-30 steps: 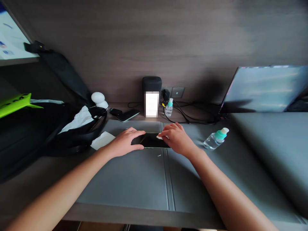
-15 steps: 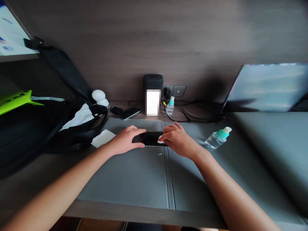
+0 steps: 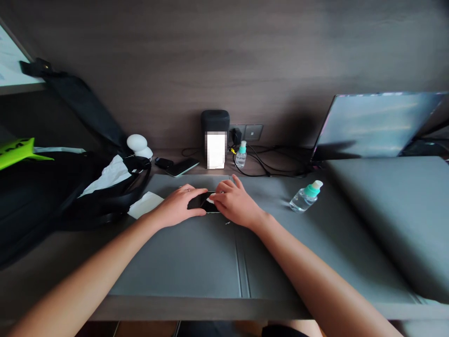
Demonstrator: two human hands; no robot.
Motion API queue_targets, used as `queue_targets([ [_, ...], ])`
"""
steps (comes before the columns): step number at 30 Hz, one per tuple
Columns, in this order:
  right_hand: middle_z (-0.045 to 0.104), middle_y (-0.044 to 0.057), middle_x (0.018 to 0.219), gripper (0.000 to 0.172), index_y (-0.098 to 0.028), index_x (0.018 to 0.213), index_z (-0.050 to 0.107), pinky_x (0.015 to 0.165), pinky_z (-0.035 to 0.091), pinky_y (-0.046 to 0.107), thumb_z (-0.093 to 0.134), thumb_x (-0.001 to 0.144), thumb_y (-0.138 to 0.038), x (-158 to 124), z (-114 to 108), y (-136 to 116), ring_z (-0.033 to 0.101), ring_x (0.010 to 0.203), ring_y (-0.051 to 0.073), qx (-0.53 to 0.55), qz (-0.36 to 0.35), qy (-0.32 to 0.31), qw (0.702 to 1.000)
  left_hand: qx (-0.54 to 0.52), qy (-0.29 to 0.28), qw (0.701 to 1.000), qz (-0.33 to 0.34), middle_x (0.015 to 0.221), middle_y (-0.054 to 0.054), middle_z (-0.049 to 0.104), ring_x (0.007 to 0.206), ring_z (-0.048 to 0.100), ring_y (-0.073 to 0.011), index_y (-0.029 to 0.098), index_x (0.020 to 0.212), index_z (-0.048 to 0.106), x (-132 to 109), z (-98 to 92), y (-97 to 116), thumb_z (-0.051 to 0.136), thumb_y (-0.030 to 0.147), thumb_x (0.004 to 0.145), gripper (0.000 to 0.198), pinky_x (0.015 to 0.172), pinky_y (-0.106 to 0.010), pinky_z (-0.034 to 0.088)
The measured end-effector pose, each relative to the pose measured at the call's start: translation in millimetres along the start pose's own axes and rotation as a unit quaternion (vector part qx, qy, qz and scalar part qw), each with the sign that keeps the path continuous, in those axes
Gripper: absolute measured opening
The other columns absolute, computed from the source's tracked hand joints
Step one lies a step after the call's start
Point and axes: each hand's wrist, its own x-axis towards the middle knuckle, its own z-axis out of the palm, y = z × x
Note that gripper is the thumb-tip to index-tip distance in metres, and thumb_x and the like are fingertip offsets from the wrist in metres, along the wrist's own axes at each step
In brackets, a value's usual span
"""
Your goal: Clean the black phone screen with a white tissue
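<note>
Thumb and forefinger of the left hand [image 3: 177, 206] stand partly spread, one at each long edge of a flat, black, glossy-faced phone [image 3: 206, 206], clasping its nine o'clock end, apparently so it cannot slide on the smooth grey mat [image 3: 182, 262]. The right hand [image 3: 234, 201] is nearly closed, pinching a small white wad [image 3: 210, 198] low over the screen, presumably for control. A clear bottle with a turquoise collar and white cap [image 3: 304, 199] sits at three o'clock, handy for the right hand; folded white paper [image 3: 145, 205] lies at nine o'clock.

The phone rests flat between both hands, screen up and dark. A diagonal line parts greyer from deeper black, probably a reflection; its three o'clock end is hidden.
</note>
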Motion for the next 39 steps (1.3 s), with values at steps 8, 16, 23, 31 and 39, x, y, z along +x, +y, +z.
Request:
queue_targets([
  [8,0.062,0.004,0.085,0.020,-0.025,0.096,0.076,0.105,0.029,0.056,0.060,0.089,-0.016,-24,-19,41,0.057,0.092,0.022,0.032,0.083,-0.031,0.996,-0.001,-0.007,1.000,-0.007,0.122,-0.006,0.057,0.114,0.057,-0.0253,0.032,0.137,0.052,-2,-3.0,3,0.066,0.047,0.086,0.056,0.102,-0.040,0.044],
  [16,0.059,0.009,0.095,0.023,-0.017,0.105,0.072,0.091,0.041,0.038,0.051,0.095,-0.014,-4,1,4,0.052,0.091,0.021,0.093,-0.040,0.003,0.995,0.006,-0.006,1.000,-0.006,0.119,-0.007,0.058,0.111,0.058,-0.0264,0.030,0.137,0.052,-1,-2.7,2,0.068,0.047,0.084,0.058,0.100,-0.041,0.046],
  [23,0.059,0.009,0.102,0.029,-0.022,0.112,0.070,0.097,0.037,0.041,0.050,0.093,-0.011,1,6,1,0.050,0.101,0.023,0.056,-0.024,0.021,0.998,0.009,-0.013,1.000,-0.004,0.121,-0.006,0.057,0.113,0.057,-0.0264,0.031,0.138,0.050,-1,-4.3,2,0.064,0.051,0.086,0.057,0.101,-0.041,0.045],
  [31,0.059,0.005,0.081,0.013,-0.018,0.085,0.068,0.089,0.037,0.038,0.057,0.082,-0.012,-17,-13,28,0.051,0.081,0.020,0.003,0.078,-0.009,0.997,0.015,-0.011,1.000,0.005,0.122,-0.006,0.056,0.114,0.057,-0.0262,0.034,0.139,0.049,-2,-2.7,-2,0.064,0.051,0.087,0.057,0.102,-0.042,0.044],
  [39,0.059,0.008,0.096,0.025,-0.019,0.105,0.069,0.092,0.038,0.037,0.050,0.091,-0.010,-12,-5,7,0.052,0.092,0.021,0.072,-0.026,-0.005,0.997,0.016,-0.012,1.000,-0.003,0.121,-0.006,0.057,0.113,0.057,-0.0263,0.031,0.139,0.050,-1,-3.3,1,0.066,0.049,0.085,0.059,0.102,-0.041,0.045],
])
